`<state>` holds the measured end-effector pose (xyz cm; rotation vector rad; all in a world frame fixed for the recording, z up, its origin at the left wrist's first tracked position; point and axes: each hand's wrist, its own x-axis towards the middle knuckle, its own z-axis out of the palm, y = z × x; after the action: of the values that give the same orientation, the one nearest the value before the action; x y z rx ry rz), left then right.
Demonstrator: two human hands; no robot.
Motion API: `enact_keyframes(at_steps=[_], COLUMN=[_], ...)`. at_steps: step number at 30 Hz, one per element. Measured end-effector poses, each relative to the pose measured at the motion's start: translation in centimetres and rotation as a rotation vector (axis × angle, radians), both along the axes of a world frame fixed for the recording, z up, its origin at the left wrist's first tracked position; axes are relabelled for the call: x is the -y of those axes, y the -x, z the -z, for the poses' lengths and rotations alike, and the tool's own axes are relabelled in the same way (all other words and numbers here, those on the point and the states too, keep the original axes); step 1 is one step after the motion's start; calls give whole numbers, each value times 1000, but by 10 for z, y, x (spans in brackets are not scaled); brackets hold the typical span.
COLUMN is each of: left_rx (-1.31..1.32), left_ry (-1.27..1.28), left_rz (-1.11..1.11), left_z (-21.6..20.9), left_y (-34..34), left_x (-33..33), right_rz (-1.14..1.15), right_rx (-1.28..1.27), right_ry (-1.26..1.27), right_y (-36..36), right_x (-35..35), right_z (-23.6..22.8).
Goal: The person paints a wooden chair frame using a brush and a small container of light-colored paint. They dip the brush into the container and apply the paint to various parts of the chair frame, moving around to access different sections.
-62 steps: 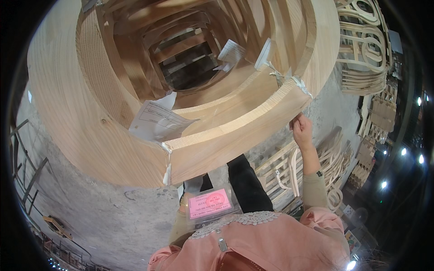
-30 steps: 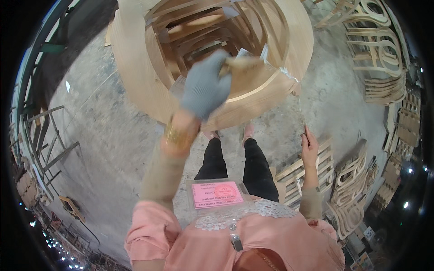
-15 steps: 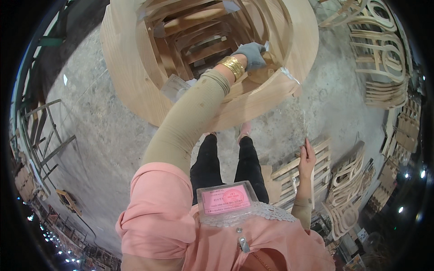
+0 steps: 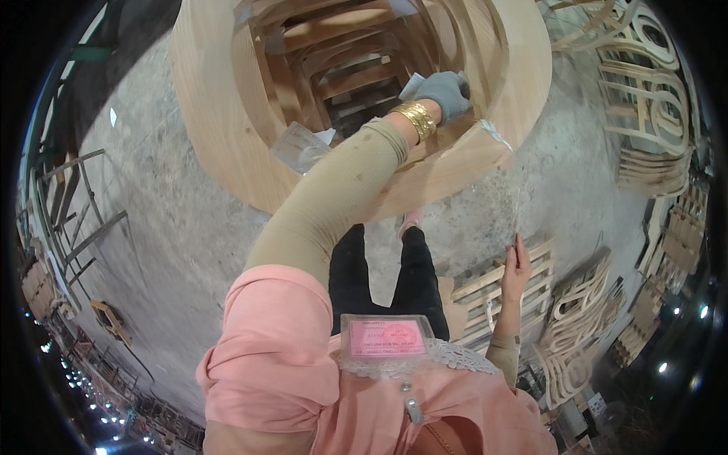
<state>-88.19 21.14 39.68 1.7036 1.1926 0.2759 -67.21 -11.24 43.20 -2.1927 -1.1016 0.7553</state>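
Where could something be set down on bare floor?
Bare concrete shows between the metal rack and the left sleeve, and between the stacked oval frames and curved wooden pieces at right. Crowded: lower right, with slatted wood; inside the frames, around the left hand.

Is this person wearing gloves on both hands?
No, a grey knit glove covers the left hand, while the right hand is bare, its skin plainly showing.
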Motion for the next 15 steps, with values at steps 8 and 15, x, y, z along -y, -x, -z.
enact_keyframes(at_steps=[8,15], left_rx=[1,-179], left_ry=[-139,158], left_rz=[-179,41], left_z=[-6,-4], left_y=[-7,5], left_x=[0,-13], right_rz=[-6,18], right_rx=[41,15], right_ry=[10,13], right_y=[-3,2], right_x=[-2,-9], right_z=[-1,0])
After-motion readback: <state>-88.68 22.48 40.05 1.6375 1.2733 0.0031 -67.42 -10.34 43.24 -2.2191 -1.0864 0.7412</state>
